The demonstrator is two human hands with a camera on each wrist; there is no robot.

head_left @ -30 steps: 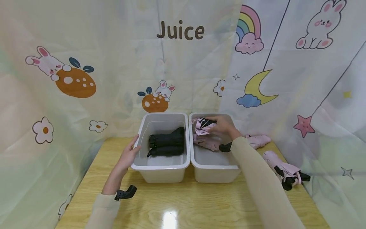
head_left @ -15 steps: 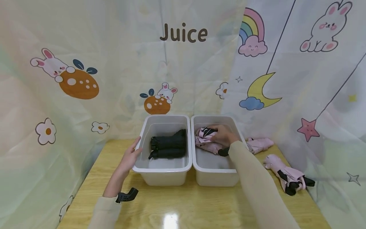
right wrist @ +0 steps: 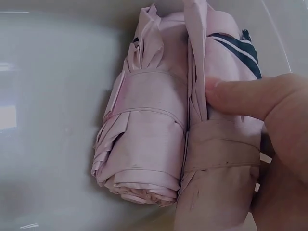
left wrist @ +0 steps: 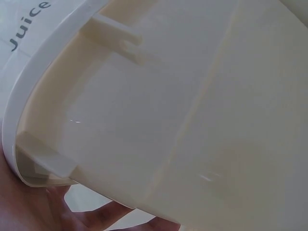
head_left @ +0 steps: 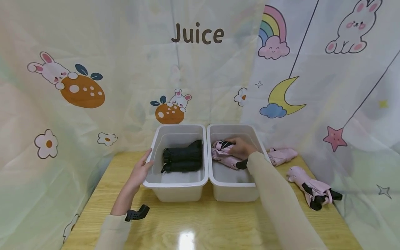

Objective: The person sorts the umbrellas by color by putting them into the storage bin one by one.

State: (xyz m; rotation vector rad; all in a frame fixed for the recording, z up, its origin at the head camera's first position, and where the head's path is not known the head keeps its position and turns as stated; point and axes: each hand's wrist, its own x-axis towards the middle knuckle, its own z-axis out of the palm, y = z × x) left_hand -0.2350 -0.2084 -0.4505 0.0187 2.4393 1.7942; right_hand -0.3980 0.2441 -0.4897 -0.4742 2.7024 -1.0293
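Note:
In the head view, my right hand (head_left: 242, 148) reaches into the right white bin (head_left: 235, 184). It grips a rolled pink folding umbrella (right wrist: 221, 149) with dark trim, the thumb across its side in the right wrist view. A second pink umbrella (right wrist: 147, 144) lies right beside it on the bin floor. My left hand (head_left: 139, 172) holds the left rim of the left white bin (head_left: 175, 185), thumb over the edge; in the left wrist view, fingers (left wrist: 103, 216) show past the outer wall. Two black folding umbrellas (head_left: 182, 159) lie inside that bin.
Right of the bins, two more pink umbrellas lie on the wooden table (head_left: 162, 222): one at the back (head_left: 282, 156), one with black parts nearer the right edge (head_left: 312, 189). A printed curtain (head_left: 131, 69) hangs behind and around the table.
My right hand has lowered the pink umbrella into the right bin, down beside the other one. The left hand stays at the left bin's rim.

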